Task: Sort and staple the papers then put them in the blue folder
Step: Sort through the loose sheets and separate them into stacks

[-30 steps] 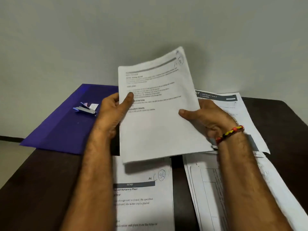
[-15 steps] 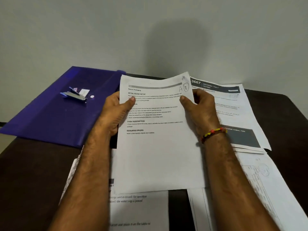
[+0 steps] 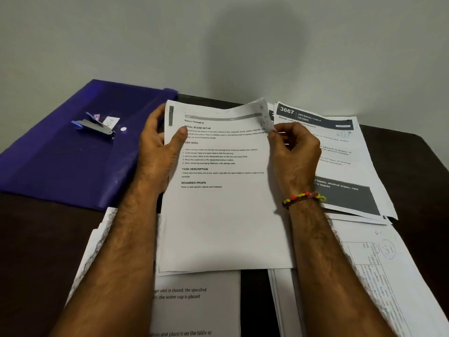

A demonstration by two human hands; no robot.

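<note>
Dark wood of the table (image 3: 36,239) shows between scattered sheets, with a plain pale wall behind. At its middle a "Return Packaging" set of papers (image 3: 223,215) is held, long axis running away from the person. The set's left edge is gripped by the left hand (image 3: 158,144), thumb pressed on the printed face and fingers curled behind. Its far right corner is pinched and lifted by the right hand (image 3: 294,152), seemingly to peel the top sheet, though that corner is blurred. Left of the papers lies the blue folder (image 3: 60,161), with the stapler (image 3: 94,125) resting on it, nearer the left hand. Right of the papers a "3667" sheet (image 3: 340,147) lies on other loose pages.
</note>
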